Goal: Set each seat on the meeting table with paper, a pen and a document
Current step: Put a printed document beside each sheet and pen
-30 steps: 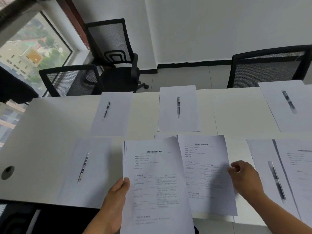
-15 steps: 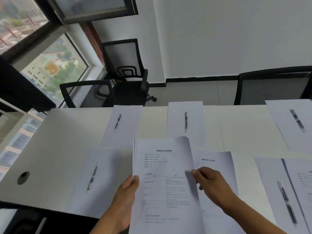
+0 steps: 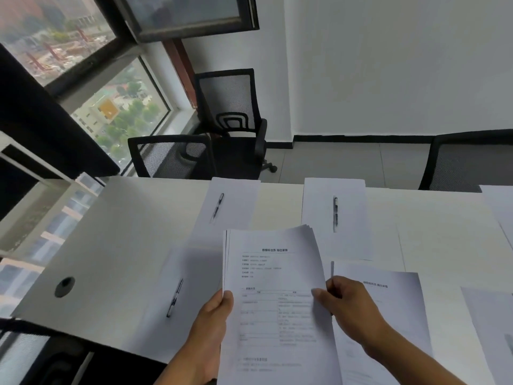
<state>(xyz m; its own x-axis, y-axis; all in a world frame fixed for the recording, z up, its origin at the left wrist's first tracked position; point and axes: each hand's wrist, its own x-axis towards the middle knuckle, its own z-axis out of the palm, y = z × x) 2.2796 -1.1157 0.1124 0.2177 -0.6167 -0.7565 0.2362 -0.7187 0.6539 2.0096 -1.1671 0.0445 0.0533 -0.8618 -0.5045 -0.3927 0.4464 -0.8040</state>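
My left hand [image 3: 215, 320] grips the left edge of a stack of printed documents [image 3: 273, 279] held above the white table [image 3: 111, 245]. My right hand [image 3: 349, 309] pinches the stack's right edge. One printed document [image 3: 388, 295] lies on the table to the right of the stack. A blank paper [image 3: 172, 273] with a pen [image 3: 175, 301] lies at the near left seat. Across the table lie two more blank papers, one [image 3: 236, 207] bearing a pen [image 3: 218, 207] and the other [image 3: 352, 218] bearing a pen [image 3: 335, 213].
Black mesh chairs stand beyond the table at the far left [image 3: 172, 157], in the corner [image 3: 230, 107] and at the far right [image 3: 469, 162]. A round cable hole [image 3: 64, 286] sits near the table's left end. Windows [image 3: 119, 107] fill the left wall. More papers [image 3: 497, 207] lie at the right edge.
My right hand left the document laid on the table and came left to the held stack, now pinching its right edge. The view has tilted upward.
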